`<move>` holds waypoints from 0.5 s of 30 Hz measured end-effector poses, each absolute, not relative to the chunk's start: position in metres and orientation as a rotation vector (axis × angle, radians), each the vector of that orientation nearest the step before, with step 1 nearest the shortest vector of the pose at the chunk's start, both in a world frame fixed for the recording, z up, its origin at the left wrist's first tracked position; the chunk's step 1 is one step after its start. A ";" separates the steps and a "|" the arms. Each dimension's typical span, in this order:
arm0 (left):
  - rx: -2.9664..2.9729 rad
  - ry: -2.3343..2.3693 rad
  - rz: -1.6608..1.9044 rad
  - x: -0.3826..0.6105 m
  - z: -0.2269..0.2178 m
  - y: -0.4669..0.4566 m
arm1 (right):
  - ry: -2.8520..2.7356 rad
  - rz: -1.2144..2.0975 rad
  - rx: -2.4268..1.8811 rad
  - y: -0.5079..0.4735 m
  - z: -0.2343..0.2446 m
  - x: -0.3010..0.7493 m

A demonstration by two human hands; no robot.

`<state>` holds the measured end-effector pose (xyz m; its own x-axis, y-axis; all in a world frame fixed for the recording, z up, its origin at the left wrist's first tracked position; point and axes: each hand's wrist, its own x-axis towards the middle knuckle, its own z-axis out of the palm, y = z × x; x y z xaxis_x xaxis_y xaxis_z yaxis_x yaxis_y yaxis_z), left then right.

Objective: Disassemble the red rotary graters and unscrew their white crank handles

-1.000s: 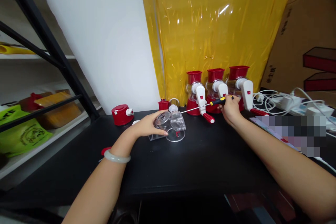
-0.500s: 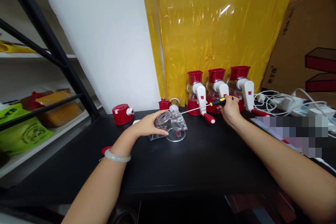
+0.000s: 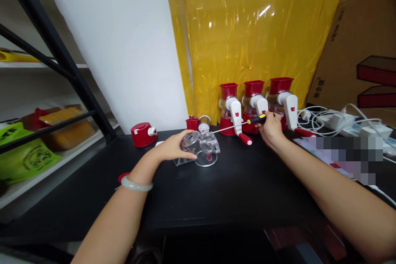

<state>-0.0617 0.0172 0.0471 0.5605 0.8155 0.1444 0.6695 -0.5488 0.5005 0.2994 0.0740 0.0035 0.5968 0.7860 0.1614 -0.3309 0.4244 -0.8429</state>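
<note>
My left hand [image 3: 177, 147] grips a clear plastic grater body [image 3: 208, 143] that lies tilted on the black table [image 3: 198, 198]. My right hand [image 3: 269, 127] is closed round a screwdriver [image 3: 257, 119] with a black and yellow handle. Its long metal shaft points left, and the tip meets the upper right side of the clear body; the exact contact point is too small to make out. Below the body lies a clear round disc-shaped part with a small red piece [image 3: 209, 157]. A red round base [image 3: 144, 134] with a white knob stands left of my left hand.
Three red and white hand-crank drum graters [image 3: 255, 105] stand in a row at the back. Beside them are a red hopper [image 3: 192, 123] and a drum [image 3: 204, 123]. White cables [image 3: 321, 121] and a power strip lie at the right. A black-framed shelf [image 3: 62, 66] rises at the left.
The view has shifted very slightly. Both hands, the clear grater body and the screwdriver keep almost the same positions.
</note>
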 end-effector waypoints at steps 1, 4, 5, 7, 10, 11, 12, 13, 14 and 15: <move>2.404 1.215 0.508 -0.062 0.047 0.017 | -0.600 0.755 -0.873 0.074 0.004 0.299; 2.402 1.220 0.500 -0.064 0.046 0.019 | -0.587 0.761 -0.872 0.074 0.005 0.300; 2.405 1.210 0.502 -0.064 0.046 0.020 | -0.582 0.761 -0.870 0.074 0.005 0.300; 2.414 1.191 0.512 -0.065 0.045 0.021 | -0.575 0.760 -0.868 0.073 0.005 0.301; 2.425 1.205 0.534 -0.067 0.045 0.021 | -0.575 0.768 -0.875 0.072 0.005 0.301; 2.420 1.218 0.538 -0.068 0.046 0.021 | -0.577 0.773 -0.876 0.071 0.005 0.301; 2.412 1.231 0.540 -0.068 0.047 0.020 | -0.576 0.777 -0.875 0.071 0.006 0.301; 2.401 1.240 0.542 -0.068 0.048 0.020 | -0.577 0.779 -0.869 0.071 0.006 0.300; 2.389 1.243 0.542 -0.069 0.049 0.019 | -0.578 0.780 -0.859 0.070 0.006 0.300; 2.375 1.241 0.544 -0.069 0.050 0.018 | -0.577 0.781 -0.851 0.070 0.006 0.300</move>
